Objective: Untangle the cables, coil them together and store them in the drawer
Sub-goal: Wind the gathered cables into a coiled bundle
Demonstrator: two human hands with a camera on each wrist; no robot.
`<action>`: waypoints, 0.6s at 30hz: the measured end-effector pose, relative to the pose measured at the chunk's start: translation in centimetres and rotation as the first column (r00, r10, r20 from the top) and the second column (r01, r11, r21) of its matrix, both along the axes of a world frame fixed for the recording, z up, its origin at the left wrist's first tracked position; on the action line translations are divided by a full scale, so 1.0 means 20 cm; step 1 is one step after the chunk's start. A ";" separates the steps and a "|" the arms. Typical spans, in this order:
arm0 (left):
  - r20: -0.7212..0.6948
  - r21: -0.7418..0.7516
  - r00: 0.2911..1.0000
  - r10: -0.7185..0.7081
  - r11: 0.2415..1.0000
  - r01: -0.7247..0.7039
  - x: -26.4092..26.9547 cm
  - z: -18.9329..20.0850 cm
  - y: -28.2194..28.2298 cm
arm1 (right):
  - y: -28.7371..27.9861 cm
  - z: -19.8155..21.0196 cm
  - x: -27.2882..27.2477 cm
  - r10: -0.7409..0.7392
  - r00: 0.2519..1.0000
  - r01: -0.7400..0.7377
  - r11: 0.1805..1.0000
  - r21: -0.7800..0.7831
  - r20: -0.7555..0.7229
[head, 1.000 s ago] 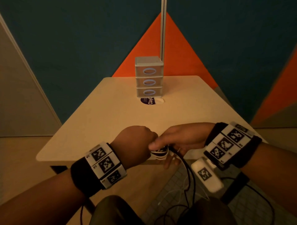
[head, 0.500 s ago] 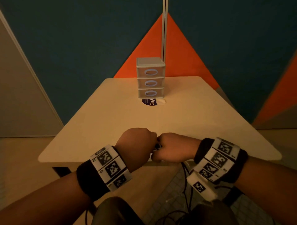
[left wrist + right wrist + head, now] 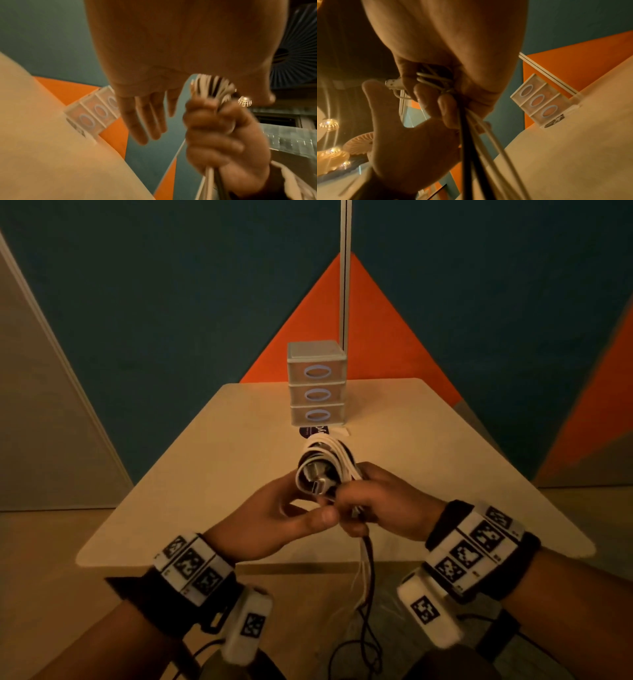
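A coil of white and black cables [image 3: 322, 463] stands upright above the table's near half. My right hand [image 3: 376, 501] grips its lower right side in a fist, seen also in the left wrist view [image 3: 219, 135]. A white plug [image 3: 320, 486] lies across the coil's middle. Loose cable ends [image 3: 366, 570] hang from the fist past the table edge. My left hand [image 3: 274, 515] is open beside the coil's left, fingers [image 3: 145, 119] straight, thumb pointing at the right hand. The three-drawer unit [image 3: 317, 385] stands at the table's far middle, all drawers closed.
The beige table [image 3: 445, 457] carries a dark round sticker [image 3: 313, 431] in front of the drawer unit. A white pole [image 3: 345, 268] rises behind the unit. More cable lies on the floor [image 3: 359, 652] below the near edge.
Both hands rose and moved forward from the table's near edge. The coil now shows upright in the right hand. The left hand went from a fist to open.
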State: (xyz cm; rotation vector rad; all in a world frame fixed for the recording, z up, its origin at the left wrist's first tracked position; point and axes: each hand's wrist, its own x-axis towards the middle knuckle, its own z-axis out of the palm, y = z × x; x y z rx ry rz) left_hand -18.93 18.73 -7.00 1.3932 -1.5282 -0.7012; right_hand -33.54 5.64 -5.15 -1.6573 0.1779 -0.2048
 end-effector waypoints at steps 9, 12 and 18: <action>-0.423 -0.163 0.870 -0.252 0.966 0.200 -0.10 0.10 0.01 | 0.11 0.02 0.05 0.247 0.968 -0.250 0.957 0.145 0.035; -0.334 -0.251 0.900 -0.279 0.947 0.201 -0.10 0.13 0.00 | 0.10 0.01 0.03 0.272 0.962 -0.272 0.951 0.146 0.020; -0.516 -0.352 0.851 -0.099 0.930 -0.104 0.01 0.15 -0.02 | 0.06 -0.16 -0.03 0.209 0.963 -0.226 0.970 -0.086 -0.171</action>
